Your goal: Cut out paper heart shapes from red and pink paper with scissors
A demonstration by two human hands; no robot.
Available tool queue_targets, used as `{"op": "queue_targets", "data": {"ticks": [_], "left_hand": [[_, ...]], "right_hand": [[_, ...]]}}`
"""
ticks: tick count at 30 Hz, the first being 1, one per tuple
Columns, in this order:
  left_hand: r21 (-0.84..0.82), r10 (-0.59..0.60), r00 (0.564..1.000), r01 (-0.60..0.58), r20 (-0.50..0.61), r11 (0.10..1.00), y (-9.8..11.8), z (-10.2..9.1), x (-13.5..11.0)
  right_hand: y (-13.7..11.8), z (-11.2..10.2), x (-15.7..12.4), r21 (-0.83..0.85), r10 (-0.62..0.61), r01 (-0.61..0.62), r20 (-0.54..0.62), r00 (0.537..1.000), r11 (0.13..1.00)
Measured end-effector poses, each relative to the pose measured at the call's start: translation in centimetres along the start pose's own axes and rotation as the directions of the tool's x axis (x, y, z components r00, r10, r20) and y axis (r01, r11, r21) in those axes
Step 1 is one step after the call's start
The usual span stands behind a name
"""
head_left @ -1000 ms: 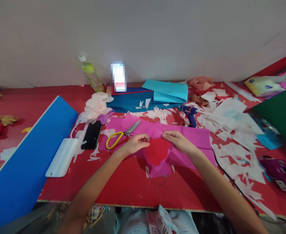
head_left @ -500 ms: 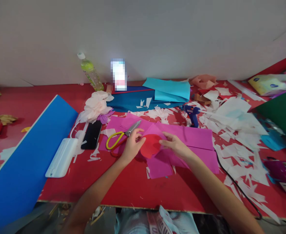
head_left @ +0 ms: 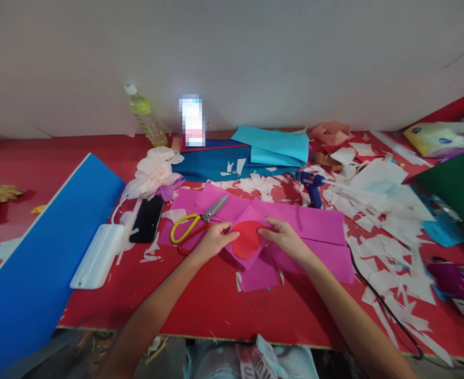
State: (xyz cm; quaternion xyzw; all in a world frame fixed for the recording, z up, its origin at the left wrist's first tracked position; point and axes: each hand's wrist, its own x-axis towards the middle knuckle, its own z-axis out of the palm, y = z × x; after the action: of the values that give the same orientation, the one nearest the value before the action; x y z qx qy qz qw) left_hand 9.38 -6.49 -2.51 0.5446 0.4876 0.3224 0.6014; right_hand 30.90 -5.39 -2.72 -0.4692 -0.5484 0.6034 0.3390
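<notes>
A round red paper cutout point(head_left: 246, 240) lies on a folded magenta sheet point(head_left: 314, 226) in the middle of the red table point(head_left: 200, 300). My left hand point(head_left: 211, 241) pinches the cutout's left edge together with the magenta paper under it. My right hand point(head_left: 283, 236) pinches the top right edge of the same pieces. Yellow-handled scissors point(head_left: 194, 222) lie just left of my left hand, untouched.
A black phone point(head_left: 147, 218), a white power bank point(head_left: 93, 256) and a large blue sheet point(head_left: 38, 263) lie at the left. A blue glue gun point(head_left: 311, 184), turquoise paper point(head_left: 273, 147), a green bottle point(head_left: 145, 116) and several white scraps point(head_left: 377, 210) are behind and to the right. A black cable point(head_left: 377, 300) runs along the right.
Both hands slid the red cutout and magenta paper up and left, away from me, then settled; the cutout now sits a little lower and more central between my fingers.
</notes>
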Motion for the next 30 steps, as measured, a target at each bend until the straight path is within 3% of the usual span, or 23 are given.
{"op": "queue_targets", "data": {"ticks": [3,6,9,12,14,19,26,30], "left_hand": [[0.032,0.011,0.999,-0.010,-0.039,0.999,0.0,0.2,-0.1],[0.059,0.027,0.991,-0.020,-0.129,0.998,0.1,0.6,-0.2],[0.032,0.038,0.980,-0.032,-0.195,0.999,0.2,1.0,-0.4],[-0.007,0.040,0.967,-0.044,-0.250,0.999,0.3,1.5,-0.5],[-0.024,0.039,0.964,-0.047,-0.263,0.999,0.3,1.7,-0.6],[-0.023,0.043,0.973,-0.050,-0.227,0.999,0.3,1.9,-0.7],[0.078,0.087,0.979,-0.074,-0.184,0.994,-0.2,1.6,-0.8],[0.146,0.106,0.982,-0.083,-0.157,0.986,-0.8,1.4,-0.7]], "right_hand": [[0.3,-0.1,0.0,0.046,0.022,-0.020,-0.045,0.999,0.999],[0.6,0.1,-0.1,0.265,0.112,-0.084,-0.090,0.990,0.961],[0.9,0.7,-0.4,0.369,0.135,-0.122,-0.011,0.991,0.921],[0.9,1.3,-0.7,0.297,0.135,-0.146,0.059,0.989,0.944],[1.0,1.6,-0.7,0.219,0.129,-0.130,0.017,0.991,0.967],[1.1,1.5,-0.7,0.100,0.107,-0.101,-0.052,0.993,0.990],[0.7,0.7,-0.8,-0.020,0.110,-0.109,0.056,0.992,0.994],[0.5,0.4,-0.7,-0.055,0.062,-0.059,0.049,0.997,0.997]]}}
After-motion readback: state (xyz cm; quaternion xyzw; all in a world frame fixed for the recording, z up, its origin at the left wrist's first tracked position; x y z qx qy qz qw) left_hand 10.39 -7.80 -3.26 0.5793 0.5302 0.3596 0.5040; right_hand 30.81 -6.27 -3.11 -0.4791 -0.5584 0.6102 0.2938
